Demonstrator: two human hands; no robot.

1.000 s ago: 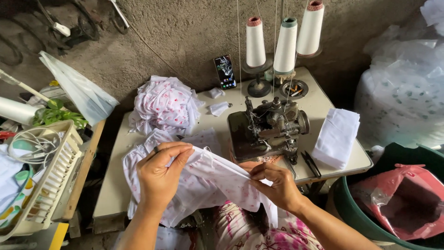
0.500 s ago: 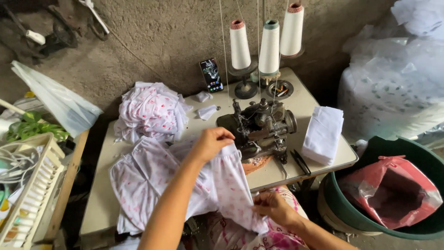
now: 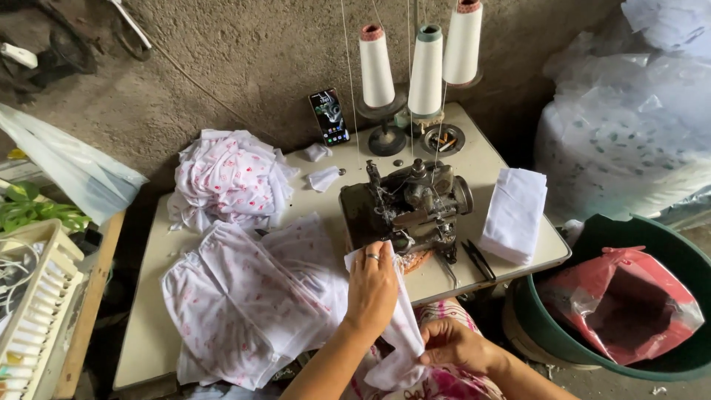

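The left hand, a ring on one finger, lies palm-down on a strip of white cloth just in front of the sewing machine, its fingers curled loosely over the fabric and pressing it against the table edge rather than pinching it. The right hand sits lower, near the person's lap, with thumb and fingers closed on the bottom end of that same strip — a firm pinch, the cloth bunched between them. The strip runs up from the right hand, under the left, to the front of the machine. To the left of the hands a white garment with small pink marks is spread flat over the table, part of it hanging off the near edge. Farther back on the table a crumpled heap of the same printed fabric lies near the wall, and two small white scraps rest between the heap and the machine. Three spools of thread stand upright behind the machine, their threads running straight up, and a phone leans against the wall beside them. A neat stack of white pieces sits at the right end of the table, with small black scissors just beside it. On the floor to the right stands a green tub holding a red plastic bag; behind it lies a large clear sack of fabric.
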